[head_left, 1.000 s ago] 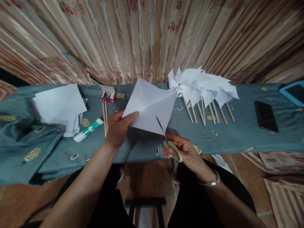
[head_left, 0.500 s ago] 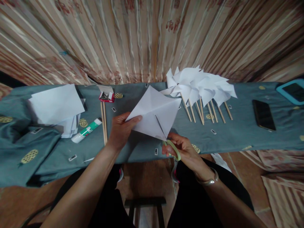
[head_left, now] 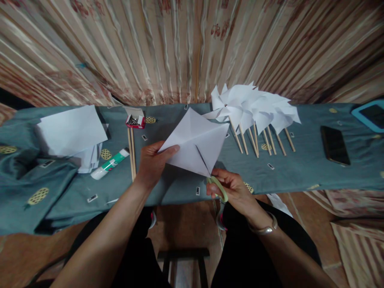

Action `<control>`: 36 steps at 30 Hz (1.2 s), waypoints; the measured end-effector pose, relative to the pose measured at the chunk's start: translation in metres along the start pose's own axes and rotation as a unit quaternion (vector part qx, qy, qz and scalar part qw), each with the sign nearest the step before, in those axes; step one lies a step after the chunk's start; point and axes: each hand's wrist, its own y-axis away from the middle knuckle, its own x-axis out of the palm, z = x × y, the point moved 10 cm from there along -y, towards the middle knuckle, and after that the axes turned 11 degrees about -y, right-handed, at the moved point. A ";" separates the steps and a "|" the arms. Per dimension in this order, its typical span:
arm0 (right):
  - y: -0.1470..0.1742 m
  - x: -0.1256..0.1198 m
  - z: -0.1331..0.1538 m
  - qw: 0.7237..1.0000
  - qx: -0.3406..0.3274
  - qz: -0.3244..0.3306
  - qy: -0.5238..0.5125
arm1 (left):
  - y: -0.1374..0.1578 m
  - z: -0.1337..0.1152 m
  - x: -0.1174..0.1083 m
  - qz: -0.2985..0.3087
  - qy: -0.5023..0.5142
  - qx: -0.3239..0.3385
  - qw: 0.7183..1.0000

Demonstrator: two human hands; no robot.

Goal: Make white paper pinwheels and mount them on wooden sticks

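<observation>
A creased white square of paper [head_left: 192, 130] is held up over the table, turned corner-down like a diamond. My left hand [head_left: 154, 162] pinches its left corner, thumb on top. In my right hand [head_left: 231, 186] is a pair of scissors [head_left: 222, 191] with pale green handles, fingers closed in the loops. The scissors are at the paper's lower corner, where a slit runs up from the corner toward the middle. Their blades are mostly hidden by the paper. Several white paper pinwheels [head_left: 237, 102] on wooden sticks lie overlapping, just right of the paper.
Left on the blue-green tablecloth [head_left: 171, 190] are white paper sheets [head_left: 70, 130], a glue stick [head_left: 111, 164], wooden sticks [head_left: 131, 154] and a small red box [head_left: 135, 121] of metal pins. A phone [head_left: 334, 145] and a blue-framed device [head_left: 370, 115] lie right. A curtain [head_left: 180, 52] hangs behind.
Almost nothing differs. Both hands, the paper and the scissors keep nearly the same place, and the view has shifted very slightly.
</observation>
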 end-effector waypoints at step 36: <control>0.001 -0.002 0.001 0.999 0.009 -0.038 -0.004 | 0.002 0.004 -0.001 -0.001 -0.013 -0.008 1.000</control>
